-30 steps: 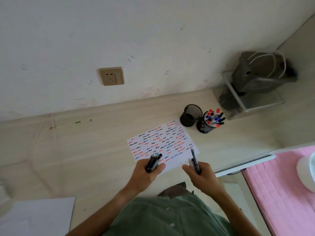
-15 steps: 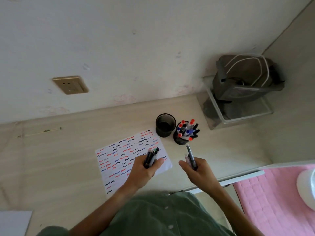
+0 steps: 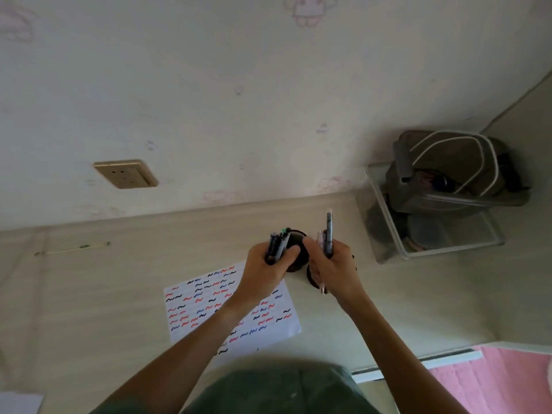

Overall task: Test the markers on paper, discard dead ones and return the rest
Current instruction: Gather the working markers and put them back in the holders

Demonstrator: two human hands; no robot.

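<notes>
- my left hand (image 3: pixel 265 264) has its grip closed round a bunch of dark markers (image 3: pixel 278 243), tips pointing up and away from me
- my right hand (image 3: pixel 334 264) has its grip closed on a single marker (image 3: pixel 329 234) standing nearly upright, with a pale pinkish pen-like thing beside it in the same fist; i cannot tell what that one is
- both hands sit close together, just above the two black pen cups; i see the rim of the empty cup (image 3: pixel 298 234) between my hands
- the second cup (image 3: pixel 310 277) is mostly hidden under my right hand, so i cannot tell what it holds
- the test paper (image 3: pixel 191 306) lies flat on the bench (image 3: pixel 119 294) under my left forearm, covered in rows of red, blue and black squiggles
- a clear plastic bin (image 3: pixel 433 240) stands at the right end of the bench against the wall, with a dark bag (image 3: pixel 448 168) with white trim in it
- a wall socket (image 3: pixel 125 173) sits on the wall to the left
- a thin stick (image 3: pixel 74 248) lies on the bench far left
- a pink cloth (image 3: pixel 507 380) shows at lower right
</notes>
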